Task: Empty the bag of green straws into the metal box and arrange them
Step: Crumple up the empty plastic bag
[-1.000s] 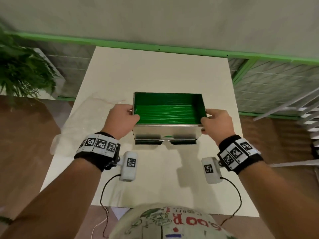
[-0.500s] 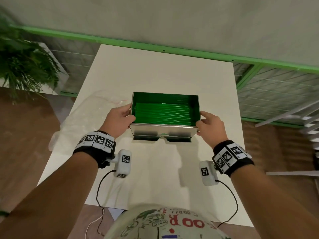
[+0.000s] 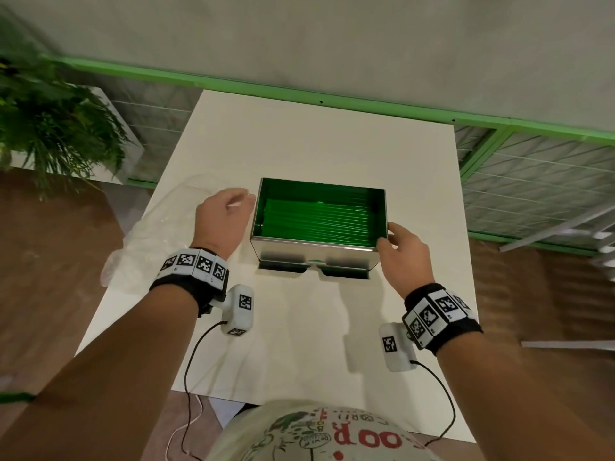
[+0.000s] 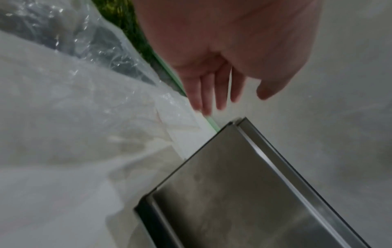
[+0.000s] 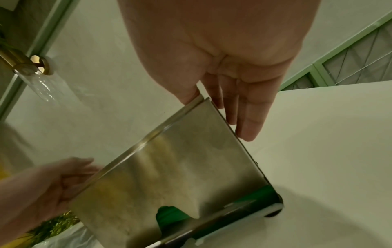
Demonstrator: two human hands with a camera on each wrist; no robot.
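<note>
While the white table [image 3: 299, 144] bears a limp clear plastic bag [image 3: 149, 241] at left, the metal box [image 3: 312, 254] beside it holds green straws [image 3: 319, 221] in flat rows. The left hand [image 3: 223, 221] hovers slack-fingered and empty; the right hand [image 3: 404, 257] rests straight fingers on the box's near right corner.

R hand [image 5: 222, 55], fingers [image 5: 250, 117] straight, touching metal box [image 5: 180, 167] top corner.

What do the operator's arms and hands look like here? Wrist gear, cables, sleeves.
Bare left hand and right hand, no gloves. The forearms are bare, no sleeves. The left wristband and right wristband are black, with white tiles printed with black square codes. A white rounded left camera pod and right camera pod carry the same codes. Thin black left cable and right cable.
</note>
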